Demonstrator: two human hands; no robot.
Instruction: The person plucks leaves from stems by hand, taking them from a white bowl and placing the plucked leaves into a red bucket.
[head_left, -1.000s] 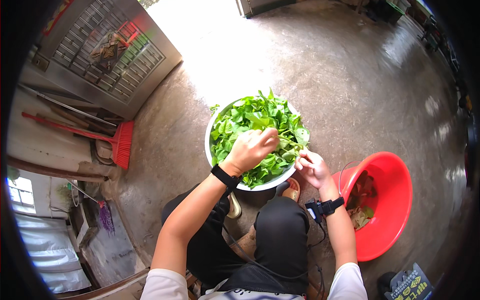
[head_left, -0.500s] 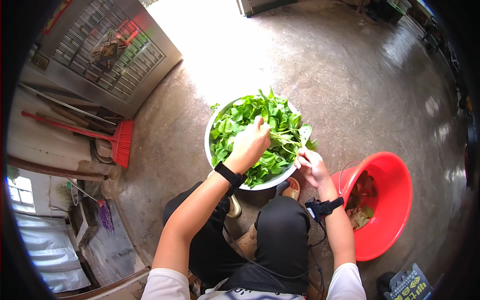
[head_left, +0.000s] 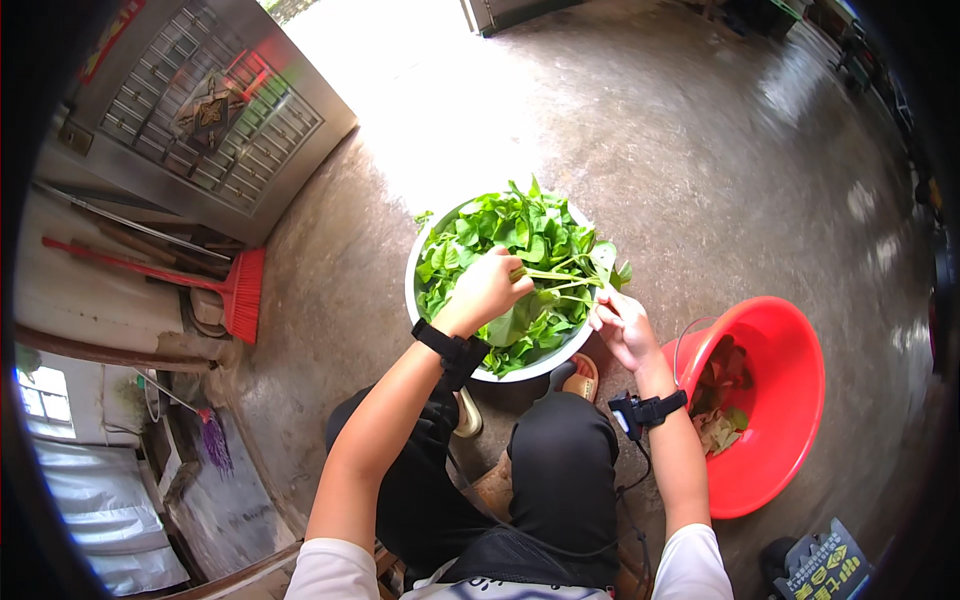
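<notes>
A white bowl [head_left: 412, 290] heaped with green leafy vegetables [head_left: 500, 235] sits on the concrete floor in front of my knees. My left hand [head_left: 487, 288] is closed around a leafy sprig [head_left: 570, 272] above the bowl's middle. Its pale green stems stretch right to my right hand [head_left: 620, 322], whose fingers pinch the stem ends at the bowl's right rim. Both wrists wear black bands. To my right stands a red basin [head_left: 790, 400] with wilted leaf scraps in it.
A red broom [head_left: 235, 295] leans by the wall at left, near a grey metal grille door [head_left: 210, 110]. My black-trousered knees and sandalled feet are just below the bowl. A dark ridged object [head_left: 822, 565] lies at the lower right.
My left hand has moved down and left out of the greens, closing on a sprig and lifting it. My right hand has shifted slightly right and taken its stems.
</notes>
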